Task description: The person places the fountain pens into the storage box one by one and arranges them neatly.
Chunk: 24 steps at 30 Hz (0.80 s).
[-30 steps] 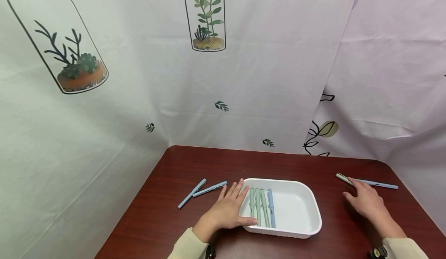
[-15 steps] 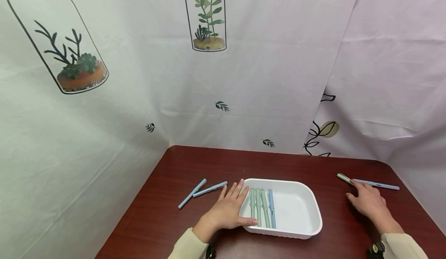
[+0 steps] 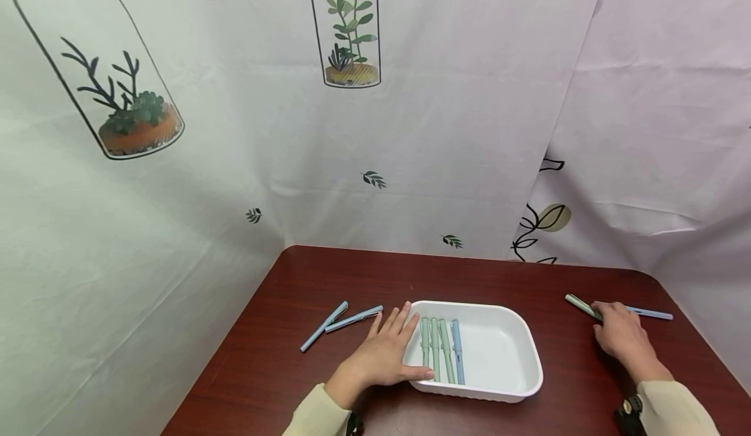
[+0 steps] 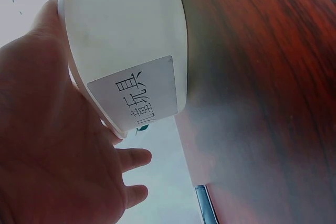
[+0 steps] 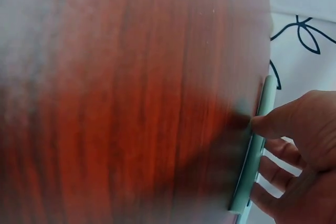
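My left hand (image 3: 384, 354) rests on the left rim of a white plastic tray (image 3: 499, 354), fingers spread and straight, thumb over the near-left corner. Three green pens (image 3: 435, 351) and one blue pen (image 3: 458, 358) lie side by side in the tray's left half. To the right of the tray, my right hand (image 3: 624, 338) pinches another green pen (image 3: 579, 304). In the right wrist view the thumb is on one side of this green pen (image 5: 247, 177) and the fingers are on the other. A blue pen (image 3: 651, 313) lies just beyond that hand, partly hidden by it.
Two blue pens, one slanting (image 3: 317, 335) and one flatter (image 3: 354, 317), lie close together left of the tray on the dark red wooden table (image 3: 252, 371). A white printed cloth (image 3: 411, 162) hangs behind the table. The tray's outer wall carries a label (image 4: 139, 95).
My right hand has shifted slightly right, and its fingers have drawn in round the green pen, which has turned a little. The left hand and the tray stay put.
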### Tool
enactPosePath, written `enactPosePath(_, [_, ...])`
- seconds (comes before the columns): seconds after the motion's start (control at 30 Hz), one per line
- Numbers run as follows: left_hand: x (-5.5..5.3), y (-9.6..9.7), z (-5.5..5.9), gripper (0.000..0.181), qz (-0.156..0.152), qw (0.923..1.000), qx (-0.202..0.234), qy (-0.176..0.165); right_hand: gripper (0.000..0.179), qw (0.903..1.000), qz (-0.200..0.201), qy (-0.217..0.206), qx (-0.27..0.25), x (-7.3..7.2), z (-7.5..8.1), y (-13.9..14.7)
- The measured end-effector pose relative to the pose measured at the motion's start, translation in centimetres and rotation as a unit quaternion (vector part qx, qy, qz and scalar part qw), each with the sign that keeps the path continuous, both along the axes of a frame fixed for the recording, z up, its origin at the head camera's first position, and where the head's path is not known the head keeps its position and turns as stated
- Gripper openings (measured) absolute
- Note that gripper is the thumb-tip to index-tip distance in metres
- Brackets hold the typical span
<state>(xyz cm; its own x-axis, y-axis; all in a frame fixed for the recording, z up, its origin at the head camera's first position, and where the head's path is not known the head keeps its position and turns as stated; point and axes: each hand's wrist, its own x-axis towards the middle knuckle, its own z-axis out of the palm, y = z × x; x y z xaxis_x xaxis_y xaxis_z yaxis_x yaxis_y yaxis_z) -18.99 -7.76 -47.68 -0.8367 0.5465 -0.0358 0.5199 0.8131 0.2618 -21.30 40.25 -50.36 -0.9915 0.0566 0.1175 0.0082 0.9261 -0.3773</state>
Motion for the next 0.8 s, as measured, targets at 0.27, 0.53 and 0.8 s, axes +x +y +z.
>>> enactPosePath(0.27, [0.0, 0.0, 0.1, 0.106, 0.000, 1.0000, 0.005, -0.001, 0.033, 0.9995, 0.028, 0.006, 0.014, -1.0, 0.5, 0.6])
enactPosePath(0.53, [-0.1, 0.0, -0.1, 0.106, -0.002, 1.0000, 0.000, 0.007, 0.038, 0.9997, 0.013, -0.006, -0.021, -0.4, 1.2, -0.3])
enactPosePath(0.8, [-0.1, -0.1, -0.1, 0.106, -0.002, 1.0000, 0.003, 0.008, 0.047, 0.9962, -0.007, -0.002, -0.087, 0.0, 1.8, -1.1])
